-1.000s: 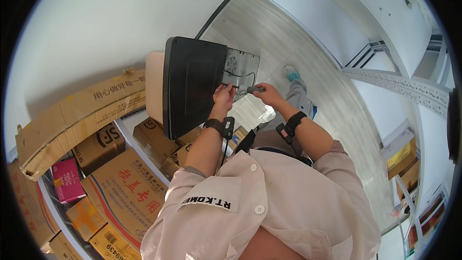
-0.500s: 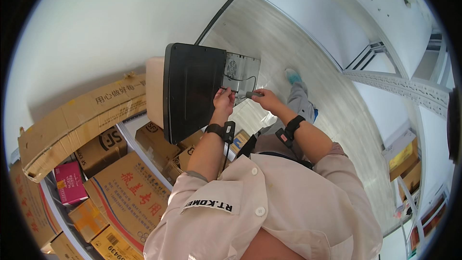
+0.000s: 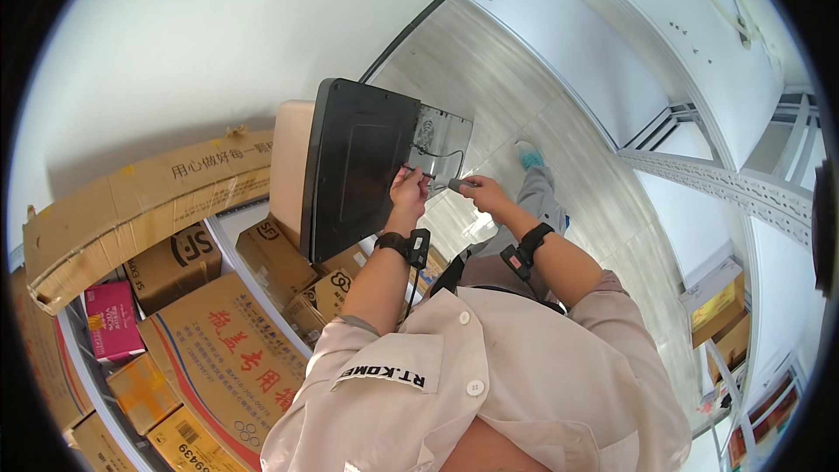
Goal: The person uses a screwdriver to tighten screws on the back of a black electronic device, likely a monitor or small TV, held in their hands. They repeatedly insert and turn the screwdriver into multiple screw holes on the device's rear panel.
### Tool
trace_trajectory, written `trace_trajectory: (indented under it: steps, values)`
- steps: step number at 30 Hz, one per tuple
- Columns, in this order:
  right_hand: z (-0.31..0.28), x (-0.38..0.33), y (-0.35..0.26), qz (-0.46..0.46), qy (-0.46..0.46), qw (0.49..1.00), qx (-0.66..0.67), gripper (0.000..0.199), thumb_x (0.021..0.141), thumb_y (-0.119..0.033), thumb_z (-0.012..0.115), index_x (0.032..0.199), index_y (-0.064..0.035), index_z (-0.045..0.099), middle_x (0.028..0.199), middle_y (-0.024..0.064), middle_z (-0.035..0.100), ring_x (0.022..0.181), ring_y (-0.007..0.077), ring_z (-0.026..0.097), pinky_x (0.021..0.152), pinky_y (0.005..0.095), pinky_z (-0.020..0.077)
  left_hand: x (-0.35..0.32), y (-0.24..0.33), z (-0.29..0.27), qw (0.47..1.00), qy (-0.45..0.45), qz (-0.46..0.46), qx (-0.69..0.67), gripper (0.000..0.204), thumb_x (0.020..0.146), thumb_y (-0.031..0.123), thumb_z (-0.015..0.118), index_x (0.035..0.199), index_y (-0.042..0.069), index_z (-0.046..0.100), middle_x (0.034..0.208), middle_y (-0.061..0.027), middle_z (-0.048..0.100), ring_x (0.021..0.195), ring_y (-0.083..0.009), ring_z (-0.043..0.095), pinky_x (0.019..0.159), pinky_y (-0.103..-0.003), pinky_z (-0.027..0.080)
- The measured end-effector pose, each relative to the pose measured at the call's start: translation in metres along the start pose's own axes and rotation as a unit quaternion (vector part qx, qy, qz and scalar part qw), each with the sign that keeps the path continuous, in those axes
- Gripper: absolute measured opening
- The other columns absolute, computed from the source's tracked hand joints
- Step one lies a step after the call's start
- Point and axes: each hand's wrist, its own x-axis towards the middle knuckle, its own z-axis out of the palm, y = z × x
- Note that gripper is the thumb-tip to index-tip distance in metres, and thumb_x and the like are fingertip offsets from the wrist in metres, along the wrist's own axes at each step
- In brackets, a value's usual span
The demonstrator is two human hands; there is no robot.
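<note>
A large black panelled case (image 3: 364, 170) stands on a shelf in front of me, its grey metal side (image 3: 441, 135) showing a round grille. A thin black cable (image 3: 461, 156) curves out from that metal side and runs down toward my right hand. My right hand (image 3: 486, 194) is closed on a dark grey cylindrical piece (image 3: 460, 184) that points left. Beside the case's lower edge, my left hand (image 3: 409, 192) pinches a thin dark piece (image 3: 426, 175), whose exact kind I cannot make out. The two pieces are close together, with a pale bit between them.
Cardboard boxes (image 3: 218, 350) and a magenta box (image 3: 114, 322) fill the shelves at lower left. A long carton (image 3: 149, 201) lies along the wall, beside a beige box (image 3: 288, 157). White shelving (image 3: 708, 170) lines the right, past the tiled floor (image 3: 577, 157).
The whole view has shifted slightly, placing the case a little further right. Both hands keep nearly the same grip and spacing beside the metal side.
</note>
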Motion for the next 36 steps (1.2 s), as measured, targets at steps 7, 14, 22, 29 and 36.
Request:
trace_trajectory:
  steps: [7,14,22,29,36]
  values:
    - [0.006,-0.004,-0.006,0.003,0.007,1.000,-0.022,0.034,0.084,-0.027,0.069,0.109,-0.0036,0.066,0.085,0.0046,0.063,0.074,0.0155,0.057,0.067,0.0319,0.0461,0.006,0.000,-0.008,1.000,-0.012,-0.001,0.003,0.027,0.089,0.006,0.066,0.112,0.016,0.056,0.090,0.0005,0.063,0.074,-0.0131,0.065,0.047,-0.019,0.041]
    - [0.003,0.005,-0.004,-0.212,0.069,0.961,-0.162,0.036,0.076,-0.014,0.076,0.107,-0.0048,0.062,0.088,0.0056,0.062,0.082,0.0168,0.058,0.075,0.0317,0.0475,0.000,0.015,0.007,0.998,0.041,-0.032,0.018,0.023,0.088,0.009,0.068,0.107,0.008,0.055,0.091,-0.0070,0.064,0.077,-0.0195,0.066,0.056,-0.025,0.054]
    - [0.006,0.000,-0.012,-0.079,0.070,0.993,-0.049,0.034,0.081,-0.023,0.071,0.107,-0.0037,0.062,0.089,0.0073,0.062,0.073,0.0162,0.058,0.063,0.0300,0.0478,0.009,0.006,0.006,0.996,0.085,0.009,-0.011,0.021,0.083,0.002,0.072,0.098,0.005,0.057,0.091,-0.0075,0.064,0.075,-0.0184,0.063,0.062,-0.027,0.057]
    - [0.001,0.000,-0.023,0.014,0.007,0.998,-0.054,0.037,0.087,-0.027,0.065,0.114,-0.0016,0.062,0.092,0.0070,0.064,0.073,0.0136,0.058,0.061,0.0279,0.0473,0.002,0.007,0.011,0.996,0.083,0.012,-0.022,0.017,0.085,0.000,0.068,0.096,0.005,0.057,0.092,-0.0069,0.064,0.076,-0.0183,0.063,0.066,-0.028,0.057]
    - [-0.002,0.008,-0.008,-0.112,0.018,0.982,-0.151,0.035,0.084,-0.019,0.069,0.115,-0.0020,0.062,0.103,0.0102,0.066,0.095,0.0197,0.060,0.085,0.0340,0.0467,0.007,0.004,0.003,0.999,0.015,0.006,-0.051,0.012,0.091,0.000,0.059,0.100,0.006,0.054,0.101,-0.0078,0.065,0.085,-0.0187,0.066,0.073,-0.029,0.055]
